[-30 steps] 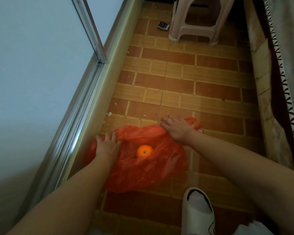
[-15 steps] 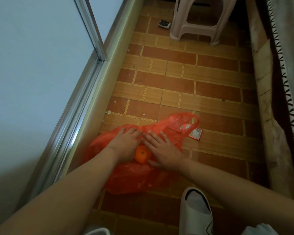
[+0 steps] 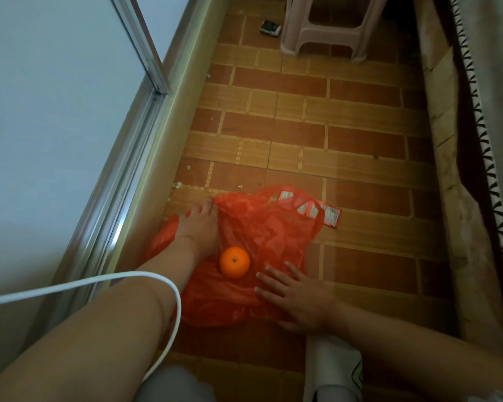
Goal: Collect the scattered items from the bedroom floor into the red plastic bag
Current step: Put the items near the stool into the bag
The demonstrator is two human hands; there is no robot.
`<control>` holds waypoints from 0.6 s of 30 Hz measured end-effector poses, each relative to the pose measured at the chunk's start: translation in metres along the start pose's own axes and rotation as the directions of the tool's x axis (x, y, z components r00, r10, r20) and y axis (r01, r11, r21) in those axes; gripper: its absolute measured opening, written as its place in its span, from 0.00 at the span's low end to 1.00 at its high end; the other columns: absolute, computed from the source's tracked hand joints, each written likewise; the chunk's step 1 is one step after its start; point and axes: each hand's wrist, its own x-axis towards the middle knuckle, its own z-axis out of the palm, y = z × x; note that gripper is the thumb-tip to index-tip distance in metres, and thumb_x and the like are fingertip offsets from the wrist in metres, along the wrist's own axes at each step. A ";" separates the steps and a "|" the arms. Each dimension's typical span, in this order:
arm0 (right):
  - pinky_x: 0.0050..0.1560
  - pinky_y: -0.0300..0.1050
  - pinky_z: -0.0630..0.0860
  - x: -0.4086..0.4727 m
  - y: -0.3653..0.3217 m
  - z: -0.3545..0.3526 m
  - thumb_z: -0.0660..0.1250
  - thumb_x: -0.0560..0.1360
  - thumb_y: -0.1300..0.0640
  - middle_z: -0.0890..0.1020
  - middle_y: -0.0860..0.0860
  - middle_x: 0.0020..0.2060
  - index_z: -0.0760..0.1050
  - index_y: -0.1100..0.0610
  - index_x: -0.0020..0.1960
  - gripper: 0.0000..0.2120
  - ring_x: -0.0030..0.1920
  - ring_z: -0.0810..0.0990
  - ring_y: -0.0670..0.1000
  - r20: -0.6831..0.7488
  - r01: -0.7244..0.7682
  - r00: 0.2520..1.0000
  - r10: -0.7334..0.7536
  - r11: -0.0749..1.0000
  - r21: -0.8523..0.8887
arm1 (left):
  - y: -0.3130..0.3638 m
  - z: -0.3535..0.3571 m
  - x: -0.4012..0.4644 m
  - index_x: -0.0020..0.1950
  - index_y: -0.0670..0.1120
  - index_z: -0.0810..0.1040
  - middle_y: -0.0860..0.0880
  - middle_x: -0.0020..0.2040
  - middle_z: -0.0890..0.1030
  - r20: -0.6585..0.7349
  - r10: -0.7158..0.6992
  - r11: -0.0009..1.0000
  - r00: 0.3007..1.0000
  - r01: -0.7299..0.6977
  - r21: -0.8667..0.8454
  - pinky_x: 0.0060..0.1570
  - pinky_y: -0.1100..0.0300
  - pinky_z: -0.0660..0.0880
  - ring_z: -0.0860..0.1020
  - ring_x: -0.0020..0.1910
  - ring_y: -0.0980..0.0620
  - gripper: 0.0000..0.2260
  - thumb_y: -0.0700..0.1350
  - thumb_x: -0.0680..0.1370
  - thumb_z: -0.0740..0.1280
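Fingers [image 3: 266,278] of the right hand [image 3: 298,300] lie spread flat on the near edge of the red bag [image 3: 267,227], holding nothing. Over on the other side, the left hand [image 3: 199,224] presses on the bag's far left rim, fingers reaching forward; whether they pinch the plastic I cannot tell. A moment ago both hands were bunched together over the orange [image 3: 234,262]; now they have parted, and the orange sits in plain view between them, resting on the crumpled plastic just left of the right fingertips. It looks to be lying on the bag, not clearly inside it, so that one is not yet safely collected. Beyond the right fingers, past the bag's far handle, a small red packet [image 3: 331,214] lies on the tiled floor [image 3: 360,140], partly under the plastic. Farther off, a dark little object [image 3: 270,26] sits beside the pink stool [image 3: 328,30]. My guess: the mouth gets opened next, then the packet.
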 end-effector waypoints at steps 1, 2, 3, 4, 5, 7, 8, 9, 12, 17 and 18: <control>0.77 0.69 0.45 -0.003 -0.001 0.002 0.58 0.77 0.36 0.51 0.58 0.83 0.52 0.50 0.84 0.39 0.83 0.47 0.62 0.025 0.016 1.000 -0.015 1.000 -0.021 | 0.000 -0.002 0.000 0.83 0.43 0.50 0.44 0.84 0.47 -0.018 -0.037 0.999 0.999 0.037 -0.004 0.72 0.33 0.62 0.55 0.80 0.38 0.34 0.51 0.82 0.61; 0.77 0.70 0.49 -0.006 0.000 0.005 0.58 0.77 0.36 0.54 0.59 0.83 0.57 0.50 0.83 0.38 0.82 0.50 0.62 0.053 0.015 0.998 -0.014 0.999 -0.033 | 0.000 -0.004 0.001 0.83 0.43 0.50 0.44 0.84 0.47 -0.044 -0.079 0.997 0.996 0.079 -0.015 0.72 0.33 0.62 0.55 0.80 0.37 0.34 0.50 0.81 0.61; 0.76 0.71 0.53 -0.008 0.002 0.005 0.59 0.77 0.36 0.58 0.59 0.82 0.61 0.50 0.81 0.36 0.82 0.53 0.62 0.070 -0.008 0.997 0.010 0.999 -0.035 | -0.001 -0.006 0.001 0.83 0.43 0.50 0.44 0.84 0.47 -0.071 -0.125 0.992 0.990 0.123 -0.032 0.72 0.32 0.62 0.56 0.80 0.37 0.33 0.49 0.82 0.60; 0.75 0.72 0.56 -0.009 0.006 0.005 0.59 0.77 0.35 0.60 0.59 0.81 0.64 0.49 0.80 0.35 0.81 0.57 0.62 0.072 -0.049 0.996 0.052 0.998 -0.030 | -0.002 -0.008 0.001 0.83 0.43 0.50 0.44 0.84 0.47 -0.089 -0.168 0.985 0.982 0.164 -0.051 0.71 0.32 0.62 0.56 0.79 0.37 0.32 0.48 0.82 0.59; 0.74 0.72 0.60 -0.010 0.013 0.002 0.59 0.76 0.35 0.63 0.59 0.80 0.66 0.49 0.79 0.35 0.80 0.60 0.62 0.063 -0.096 0.993 0.098 0.995 -0.020 | -0.004 -0.008 0.001 0.83 0.42 0.49 0.44 0.84 0.46 -0.097 -0.202 0.978 0.975 0.196 -0.066 0.71 0.31 0.62 0.55 0.79 0.37 0.32 0.47 0.82 0.59; 0.72 0.71 0.63 -0.012 0.028 -0.003 0.59 0.76 0.35 0.68 0.58 0.78 0.70 0.50 0.77 0.33 0.78 0.65 0.62 0.038 -0.182 0.983 0.182 0.983 -0.013 | -0.006 -0.007 0.001 0.83 0.43 0.49 0.44 0.84 0.46 -0.093 -0.232 0.971 0.968 0.225 -0.084 0.71 0.31 0.62 0.54 0.80 0.36 0.33 0.49 0.82 0.60; 0.71 0.72 0.64 -0.012 0.036 -0.006 0.59 0.76 0.35 0.69 0.58 0.77 0.72 0.51 0.76 0.33 0.78 0.66 0.63 0.030 -0.213 0.977 0.213 0.977 -0.017 | -0.007 -0.006 -0.001 0.83 0.43 0.50 0.43 0.84 0.46 -0.085 -0.225 0.972 0.971 0.217 -0.089 0.71 0.31 0.62 0.54 0.80 0.36 0.34 0.51 0.82 0.61; 0.71 0.72 0.64 -0.011 0.041 -0.010 0.59 0.76 0.36 0.70 0.59 0.76 0.74 0.52 0.74 0.32 0.77 0.67 0.63 0.022 -0.236 0.971 0.237 0.972 -0.011 | -0.008 -0.006 -0.003 0.83 0.44 0.52 0.43 0.84 0.47 -0.076 -0.201 0.977 0.977 0.194 -0.091 0.71 0.31 0.62 0.53 0.80 0.36 0.35 0.53 0.81 0.62; 0.71 0.70 0.65 -0.004 0.043 -0.027 0.58 0.77 0.42 0.75 0.58 0.73 0.78 0.56 0.68 0.27 0.76 0.70 0.61 -0.119 -0.287 0.950 0.290 0.957 0.041 | -0.009 -0.009 -0.011 0.79 0.47 0.61 0.42 0.83 0.49 -0.133 -0.116 0.991 0.984 0.105 -0.085 0.72 0.31 0.61 0.53 0.80 0.37 0.31 0.58 0.80 0.63; 0.72 0.63 0.66 0.022 0.020 -0.061 0.60 0.77 0.46 0.73 0.54 0.74 0.72 0.54 0.72 0.26 0.75 0.69 0.58 -0.408 -0.230 0.869 0.281 0.958 0.169 | -0.013 -0.015 -0.019 0.75 0.49 0.67 0.43 0.83 0.48 -0.306 0.050 0.996 0.951 -0.070 -0.055 0.74 0.32 0.59 0.50 0.82 0.39 0.27 0.55 0.78 0.66; 0.72 0.61 0.65 0.031 0.013 -0.063 0.60 0.78 0.45 0.70 0.55 0.76 0.68 0.54 0.76 0.28 0.77 0.67 0.58 -0.398 -0.165 0.890 0.222 0.971 0.173 | -0.014 -0.014 -0.021 0.78 0.50 0.64 0.44 0.83 0.48 -0.290 0.088 0.993 0.953 -0.108 -0.055 0.74 0.32 0.58 0.49 0.82 0.39 0.29 0.55 0.79 0.65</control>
